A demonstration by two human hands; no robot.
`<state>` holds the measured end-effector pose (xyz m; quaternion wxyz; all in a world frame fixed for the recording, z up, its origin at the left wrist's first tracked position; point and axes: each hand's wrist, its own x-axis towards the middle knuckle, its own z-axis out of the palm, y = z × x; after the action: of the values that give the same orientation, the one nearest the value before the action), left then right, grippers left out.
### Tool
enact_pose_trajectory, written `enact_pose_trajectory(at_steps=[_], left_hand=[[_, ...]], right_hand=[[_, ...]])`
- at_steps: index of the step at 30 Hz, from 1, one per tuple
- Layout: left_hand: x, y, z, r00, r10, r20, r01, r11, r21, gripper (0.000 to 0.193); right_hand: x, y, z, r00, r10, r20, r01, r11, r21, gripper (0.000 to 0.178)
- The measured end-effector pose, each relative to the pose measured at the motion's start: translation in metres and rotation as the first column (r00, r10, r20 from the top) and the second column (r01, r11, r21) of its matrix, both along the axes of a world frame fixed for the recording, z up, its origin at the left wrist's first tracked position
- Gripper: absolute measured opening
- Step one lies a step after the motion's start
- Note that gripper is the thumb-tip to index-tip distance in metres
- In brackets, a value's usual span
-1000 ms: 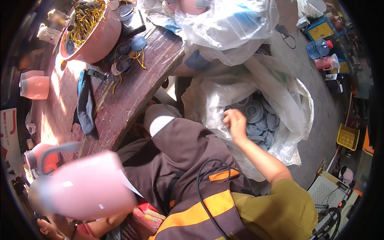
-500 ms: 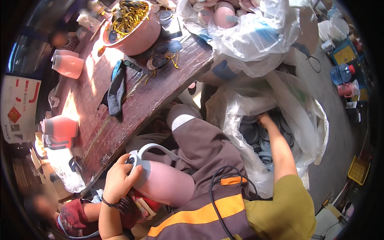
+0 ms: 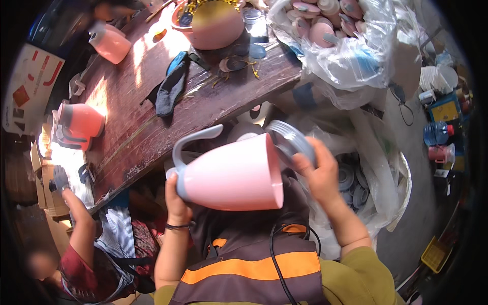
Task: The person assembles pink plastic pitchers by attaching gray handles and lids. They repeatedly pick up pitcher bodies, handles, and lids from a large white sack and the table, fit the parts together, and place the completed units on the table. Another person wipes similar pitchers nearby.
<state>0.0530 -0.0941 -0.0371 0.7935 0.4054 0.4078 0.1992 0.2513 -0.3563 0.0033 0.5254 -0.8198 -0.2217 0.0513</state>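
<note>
Across my lap lies a pink jug on its side, its grey handle uppermost and its wide end facing right. My left hand grips the grey narrow end, partly hidden behind it. Between the thumb and fingers of my right hand is a round grey ribbed base, tilted beside the jug's wide rim. A small gap seems to separate the two, though I cannot tell exactly. Below my right forearm, more grey round parts fill a clear plastic bag.
A dark red wooden table holds a pink tub of gold ties, a dark glove and pink jugs. Another bag holds pink round parts. At lower left sits a co-worker, a gloved hand near the table.
My right hand has come out of the bag with a grey base and moved to the jug. The jug has been raised and turned so its wide end faces right.
</note>
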Motion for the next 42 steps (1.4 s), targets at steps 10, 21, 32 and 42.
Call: enact_pose_trajectory(at_steps=[10,21,32,42], left_hand=[[-0.028,-0.011,-0.005,0.973,0.213,0.085,-0.194,0.963,-0.189,0.044],[-0.022,-0.010,-0.012,0.961,0.225,0.160,-0.197,0.965,-0.174,0.043],[-0.025,-0.011,0.005,0.941,0.200,0.273,-0.293,0.886,0.359,0.055],[-0.038,-0.008,0.042,0.984,-0.175,0.031,-0.007,0.132,0.991,0.054]], right_hand=[[-0.049,0.044,-0.024,0.896,0.235,0.377,-0.336,0.914,0.229,0.053],[-0.037,0.051,-0.024,0.874,0.270,0.404,-0.404,0.866,0.296,0.044],[-0.026,0.073,-0.003,0.884,0.378,-0.274,-0.216,0.852,0.477,0.065],[-0.022,0.085,-0.047,0.628,0.349,-0.695,0.194,0.795,0.575,0.046]])
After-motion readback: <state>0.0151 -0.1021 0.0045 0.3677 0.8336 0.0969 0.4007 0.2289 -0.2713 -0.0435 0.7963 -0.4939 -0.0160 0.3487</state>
